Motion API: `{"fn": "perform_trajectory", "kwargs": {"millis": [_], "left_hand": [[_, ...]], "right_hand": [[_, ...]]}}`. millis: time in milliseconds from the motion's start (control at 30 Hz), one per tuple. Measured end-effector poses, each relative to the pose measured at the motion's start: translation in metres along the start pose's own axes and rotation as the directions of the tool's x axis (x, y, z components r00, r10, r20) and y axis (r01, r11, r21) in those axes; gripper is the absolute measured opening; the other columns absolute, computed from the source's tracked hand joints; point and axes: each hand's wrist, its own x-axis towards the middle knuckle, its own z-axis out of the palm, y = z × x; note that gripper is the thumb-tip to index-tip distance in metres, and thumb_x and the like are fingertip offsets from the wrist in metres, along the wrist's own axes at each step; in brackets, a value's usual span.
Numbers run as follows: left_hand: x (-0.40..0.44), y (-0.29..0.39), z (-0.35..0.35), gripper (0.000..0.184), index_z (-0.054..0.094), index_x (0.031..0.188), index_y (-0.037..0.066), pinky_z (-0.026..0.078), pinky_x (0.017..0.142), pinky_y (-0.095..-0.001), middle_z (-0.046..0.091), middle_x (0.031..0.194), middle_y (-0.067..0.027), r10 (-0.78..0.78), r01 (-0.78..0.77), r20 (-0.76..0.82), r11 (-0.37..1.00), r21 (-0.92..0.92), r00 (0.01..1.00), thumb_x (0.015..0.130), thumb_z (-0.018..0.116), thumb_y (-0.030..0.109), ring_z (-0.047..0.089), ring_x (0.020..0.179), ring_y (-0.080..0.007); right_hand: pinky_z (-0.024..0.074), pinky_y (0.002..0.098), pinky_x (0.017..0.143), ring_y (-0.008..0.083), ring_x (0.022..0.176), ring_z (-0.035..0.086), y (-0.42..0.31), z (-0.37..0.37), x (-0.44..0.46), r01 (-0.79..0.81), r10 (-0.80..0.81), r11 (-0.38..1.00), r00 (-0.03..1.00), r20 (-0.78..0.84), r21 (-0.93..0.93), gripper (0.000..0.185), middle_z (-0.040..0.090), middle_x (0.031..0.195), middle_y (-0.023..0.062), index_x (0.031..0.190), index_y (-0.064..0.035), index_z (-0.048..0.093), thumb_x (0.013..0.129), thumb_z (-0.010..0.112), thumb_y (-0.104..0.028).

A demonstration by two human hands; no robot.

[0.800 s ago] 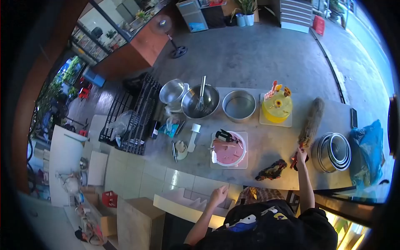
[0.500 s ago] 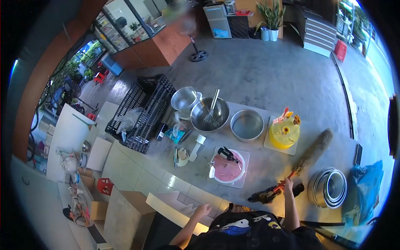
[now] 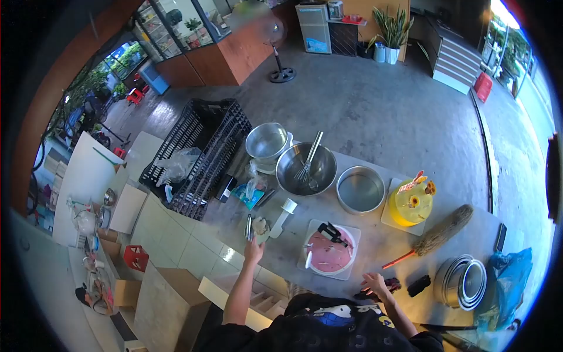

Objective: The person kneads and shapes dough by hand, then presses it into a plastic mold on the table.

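Grip on silver tool [image 3: 248,225] unclear, can't tell if L hand [image 3: 253,251] is closed round its near end at table [image 3: 287,249] edge, R hand [image 3: 375,284] spread beside dark bundle [image 3: 392,285]; tool prob light, stiff, slick, best held mid-shaft.
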Motion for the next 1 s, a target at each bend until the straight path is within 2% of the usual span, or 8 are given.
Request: {"fn": "perform_trajectory", "kwargs": {"millis": [67,133,267,600,800,900,967,1000], "left_hand": [[0.029,0.006,0.002,0.050,0.040,0.116,0.004,0.042,0.074,-0.0423,0.047,0.104,-0.0251,0.060,-0.061,-0.069,0.998,-0.006,0.996,0.075,0.054,0.030,0.049,0.091,-0.0376],[0.060,0.005,0.013,0.048,0.041,0.113,0.004,0.042,0.074,-0.0428,0.048,0.097,-0.0247,0.191,-0.141,-0.385,0.978,0.155,0.903,0.077,0.052,0.034,0.050,0.085,-0.0383],[0.074,0.032,-0.005,0.047,0.039,0.112,0.002,0.046,0.067,-0.0459,0.043,0.102,-0.0248,0.051,-0.040,-0.137,0.996,0.083,0.989,0.081,0.044,0.037,0.050,0.088,-0.0386],[0.090,0.006,0.022,0.033,0.043,0.092,0.004,0.049,0.051,-0.0340,0.041,0.090,-0.0149,0.192,-0.138,-0.194,0.955,0.262,0.962,0.082,0.046,0.035,0.051,0.076,-0.0287],[0.099,-0.012,0.026,0.026,0.043,0.082,0.002,0.046,0.053,-0.0360,0.047,0.086,-0.0179,0.406,-0.379,-0.331,0.914,0.146,0.851,0.082,0.047,0.028,0.052,0.076,-0.0305],[0.105,-0.020,0.033,0.028,0.046,0.077,0.004,0.042,0.043,-0.0315,0.052,0.070,-0.0127,0.271,-0.397,-0.462,0.896,-0.200,0.845,0.084,0.045,0.031,0.054,0.059,-0.0224],[0.106,-0.031,0.031,0.036,0.050,0.074,0.002,0.042,0.040,-0.0286,0.051,0.057,-0.0079,-0.019,0.180,0.197,0.506,-0.843,0.980,0.085,0.043,0.036,0.051,0.044,-0.0176],[0.093,-0.017,-0.012,0.042,0.052,0.068,0.004,0.037,0.037,-0.0261,0.048,0.047,-0.0037,0.110,0.431,0.429,0.003,-0.902,0.897,0.085,0.041,0.041,0.047,0.038,-0.0135]], "right_hand": [[0.0477,0.0277,0.043,0.0175,0.053,0.059,-0.022,0.033,-0.008,0.022,-0.018,0.994,0.999,0.036,-0.103,0.036,0.060,0.071,0.0119,0.097,-0.0005,0.055,0.081,0.048,-0.031],[0.0484,0.0316,0.053,0.0204,0.061,0.061,-0.056,0.063,-0.017,0.084,-0.052,0.948,0.993,0.109,-0.306,0.039,0.061,0.071,0.0124,0.098,-0.0013,0.055,0.080,0.049,-0.035],[0.0453,0.0389,0.068,0.0336,0.076,0.058,-0.117,0.127,-0.035,0.243,-0.257,0.711,0.963,0.077,-0.660,0.040,0.061,0.075,0.0167,0.098,-0.0037,0.055,0.078,0.049,-0.038],[0.0459,0.0366,0.061,0.0300,0.065,0.059,-0.194,0.203,-0.045,0.395,-0.424,0.753,0.903,0.071,-0.526,0.033,0.061,0.074,0.0144,0.100,-0.0066,0.054,0.080,0.050,-0.032],[0.0455,0.0381,0.060,0.0328,0.067,0.059,-0.203,0.226,-0.015,0.429,-0.464,0.742,0.883,0.067,-0.516,0.034,0.060,0.076,0.0178,0.098,-0.0034,0.053,0.080,0.050,-0.032],[0.0465,0.0376,0.059,0.0296,0.066,0.060,-0.199,0.239,0.012,0.495,-0.534,0.725,0.843,0.063,-0.479,0.033,0.060,0.074,0.0162,0.098,-0.0030,0.053,0.081,0.049,-0.032],[0.0476,0.0365,0.059,0.0274,0.067,0.060,-0.217,0.245,0.020,0.431,-0.412,0.830,0.902,0.131,-0.354,0.035,0.060,0.079,0.0150,0.105,-0.0035,0.050,0.082,0.048,-0.029],[0.0486,0.0353,0.059,0.0252,0.068,0.061,-0.225,0.251,0.023,0.339,-0.288,0.911,0.931,0.225,-0.235,0.037,0.060,0.084,0.0138,0.112,-0.0040,0.046,0.083,0.047,-0.027]]}}
